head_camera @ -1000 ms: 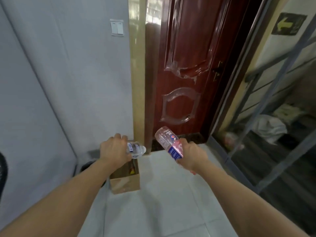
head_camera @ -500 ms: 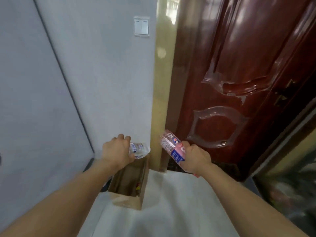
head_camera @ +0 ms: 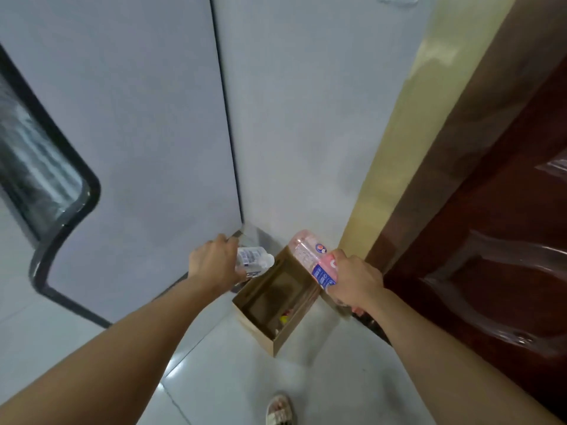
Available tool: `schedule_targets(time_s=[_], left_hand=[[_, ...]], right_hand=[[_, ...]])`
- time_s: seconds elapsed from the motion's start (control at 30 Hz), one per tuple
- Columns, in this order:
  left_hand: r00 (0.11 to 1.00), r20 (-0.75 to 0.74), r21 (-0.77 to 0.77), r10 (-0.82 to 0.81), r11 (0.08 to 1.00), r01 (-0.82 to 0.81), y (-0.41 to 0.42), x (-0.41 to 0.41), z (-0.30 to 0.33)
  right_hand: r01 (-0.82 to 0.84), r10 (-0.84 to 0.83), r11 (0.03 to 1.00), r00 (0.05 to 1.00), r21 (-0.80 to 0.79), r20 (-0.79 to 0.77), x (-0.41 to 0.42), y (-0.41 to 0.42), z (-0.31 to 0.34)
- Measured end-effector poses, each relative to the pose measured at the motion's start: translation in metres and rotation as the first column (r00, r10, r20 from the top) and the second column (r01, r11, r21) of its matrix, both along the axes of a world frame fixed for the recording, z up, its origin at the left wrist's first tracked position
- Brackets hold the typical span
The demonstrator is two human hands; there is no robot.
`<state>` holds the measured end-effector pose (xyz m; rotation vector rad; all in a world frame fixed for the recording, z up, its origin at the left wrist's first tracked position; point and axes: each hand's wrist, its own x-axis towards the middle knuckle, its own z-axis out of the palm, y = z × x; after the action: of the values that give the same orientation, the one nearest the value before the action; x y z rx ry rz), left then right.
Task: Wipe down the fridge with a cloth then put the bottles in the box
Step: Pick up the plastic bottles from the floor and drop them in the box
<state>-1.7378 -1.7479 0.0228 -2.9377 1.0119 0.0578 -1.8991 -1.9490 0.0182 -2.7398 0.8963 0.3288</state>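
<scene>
- Head view: my left hand [head_camera: 214, 262] has its grip wrapped round a small clear plastic bottle with a white-and-blue label [head_camera: 254, 261]. The bottle lies near level, its long axis pointing right, its free end just over the near-left rim of the open brown cardboard box [head_camera: 264, 338].
- My right hand [head_camera: 357, 282] has its grip clamped on a larger pink-tinted clear plastic bottle with a blue label [head_camera: 313, 256], long axis slanting up and away to the left, over the box's far-right rim.
- The box opening lies below and between my two hands. The left hand looks nearer the opening, so I judge that bottle goes in first, tipped downward.
- The box stands on the pale glossy tiled floor [head_camera: 233, 378], in the corner between the grey fridge side [head_camera: 138, 148] and the white wall [head_camera: 306, 118]. Something small, red and yellow, lies inside; I cannot tell what.
- To the right are the yellow door frame [head_camera: 395, 133] and dark red door [head_camera: 497, 210]; my sandalled foot [head_camera: 279, 409] is below.
</scene>
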Motion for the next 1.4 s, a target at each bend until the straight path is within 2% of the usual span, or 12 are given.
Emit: schedule_targets(time_s=[0.17, 0.43, 0.6, 0.73, 0.9, 1.13, 1.3, 1.4], left_hand=[[0.985, -0.114, -0.05, 0.128, 0.99, -0.134, -0.037, 0.034, -0.037], [0.92, -0.245, 0.015, 0.306, 0.95, -0.312, -0.055, 0.067, -0.087], [0.811, -0.32, 0.027, 0.491, 0.86, -0.51, -0.069, 0.069, -0.13], [0.689, -0.382, 0.074, 0.616, 0.763, -0.642, -0.092, 0.062, -0.169], [0.542, -0.451, 0.154, 0.709, 0.66, -0.735, -0.125, 0.053, -0.225], [0.438, -0.501, 0.107, 0.746, 0.556, -0.824, -0.161, 0.049, -0.346], [0.417, -0.528, 0.112, 0.74, 0.548, -0.829, -0.176, 0.058, -0.462], [0.424, -0.535, 0.103, 0.731, 0.554, -0.826, -0.183, 0.067, -0.533]], right_hand=[[-0.09, 0.093, 0.995, 0.994, 0.042, -0.057, 0.054, -0.042, -0.026], [-0.214, 0.222, 0.975, 0.948, 0.06, -0.226, 0.127, -0.084, -0.072], [-0.315, 0.331, 0.943, 0.907, 0.103, -0.26, 0.175, -0.108, -0.113], [-0.397, 0.433, 0.901, 0.854, 0.177, -0.289, 0.203, -0.13, -0.157], [-0.489, 0.548, 0.836, 0.754, 0.248, -0.363, 0.223, -0.16, -0.22], [-0.452, 0.546, 0.836, 0.739, 0.312, -0.395, 0.237, -0.183, -0.342], [-0.348, 0.469, 0.871, 0.8, 0.346, -0.374, 0.254, -0.188, -0.456], [-0.344, 0.467, 0.871, 0.799, 0.349, -0.378, 0.265, -0.189, -0.525]])
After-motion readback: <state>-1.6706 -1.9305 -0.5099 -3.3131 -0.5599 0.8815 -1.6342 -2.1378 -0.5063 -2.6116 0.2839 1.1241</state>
